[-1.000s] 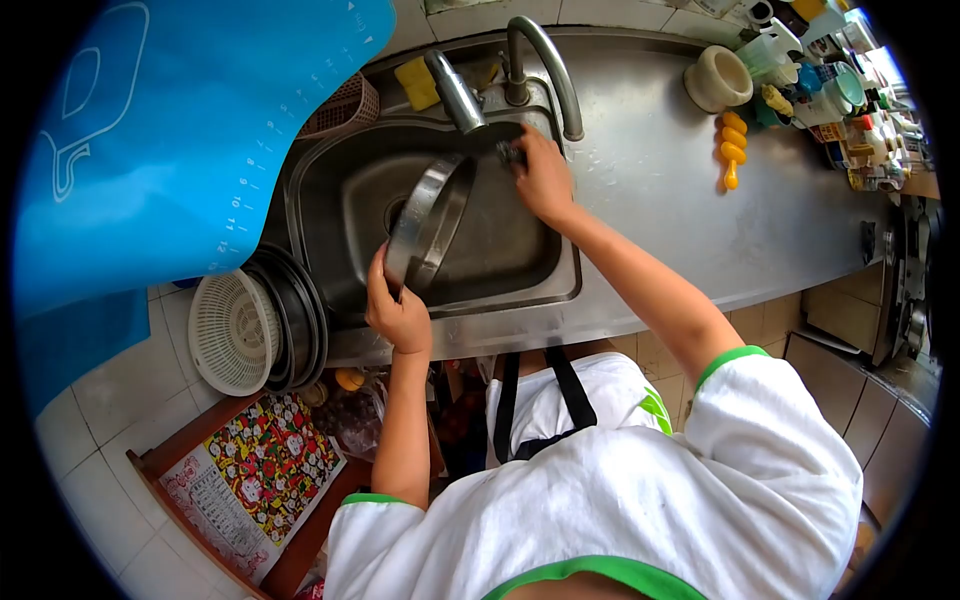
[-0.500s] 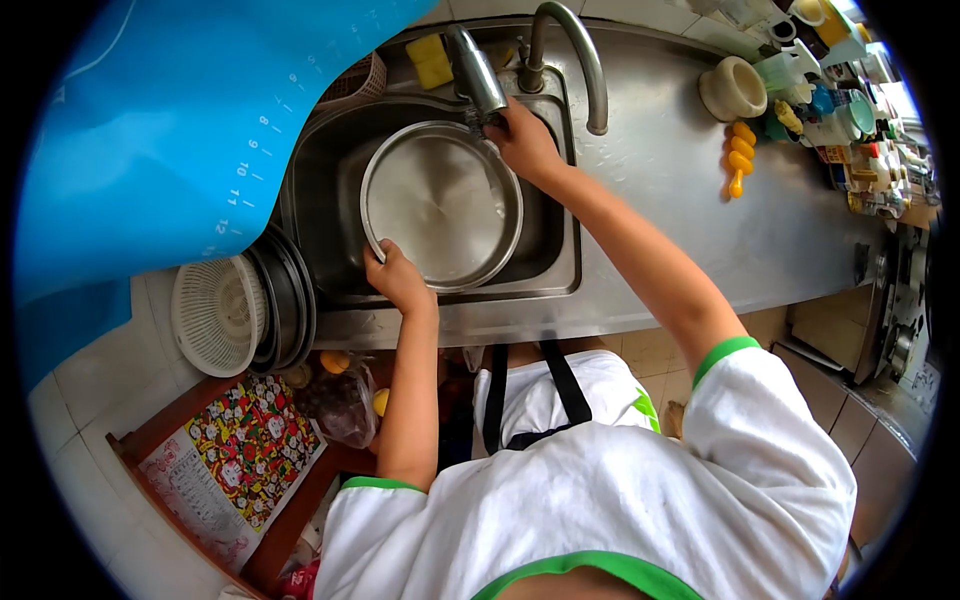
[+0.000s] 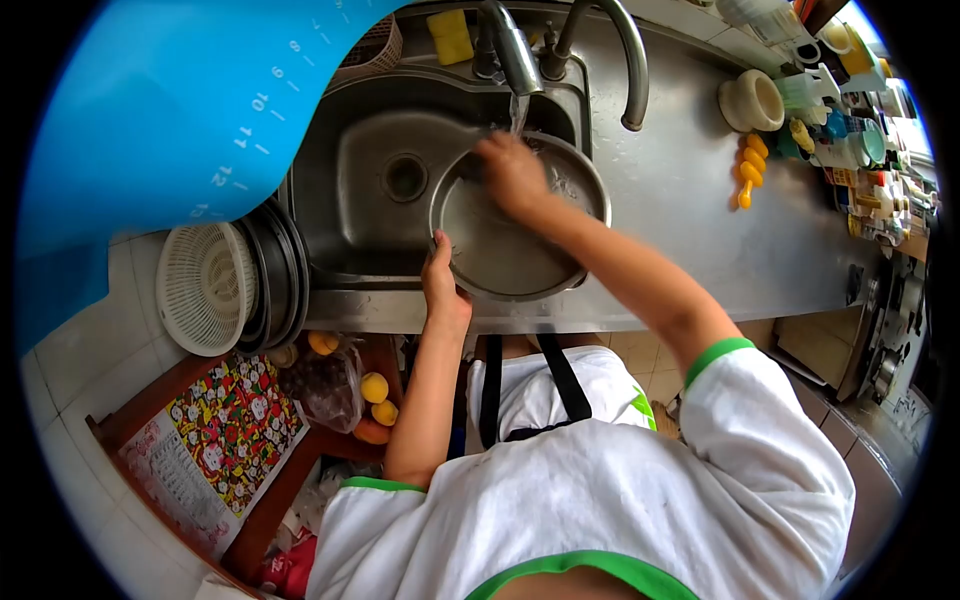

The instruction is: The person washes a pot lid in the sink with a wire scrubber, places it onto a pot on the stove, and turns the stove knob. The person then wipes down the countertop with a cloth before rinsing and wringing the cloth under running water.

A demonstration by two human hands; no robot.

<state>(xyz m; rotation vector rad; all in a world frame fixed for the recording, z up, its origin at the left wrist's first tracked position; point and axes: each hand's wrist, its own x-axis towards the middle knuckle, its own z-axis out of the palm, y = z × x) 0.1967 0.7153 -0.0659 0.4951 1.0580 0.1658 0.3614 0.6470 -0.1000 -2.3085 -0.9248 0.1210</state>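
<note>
A round, shallow metal basin point(image 3: 520, 262) is held over the right part of the steel sink point(image 3: 345, 190). My left hand point(image 3: 445, 287) grips the basin's near left rim, thumb upward along the side. Over the basin's far left part is my right hand point(image 3: 515, 178), smeared by motion. Its fingers are too blurred to show whether they hold anything. Water runs from the short metal tap point(image 3: 515, 60) just beyond that hand and splashes into the basin.
A curved spout point(image 3: 635, 75) rises at the sink's far right corner. Behind the sink lies a yellow sponge point(image 3: 450, 37). A stone mortar point(image 3: 752, 101) and orange mould point(image 3: 752, 170) stand on the counter. Dark pans point(image 3: 285, 275) and a white colander point(image 3: 207, 290) lean at the left.
The basin has shifted right, uncovering the sink drain, and my left hand has moved with it. My right hand has gone from beside the tap to over the basin. Running water now shows plainly.
</note>
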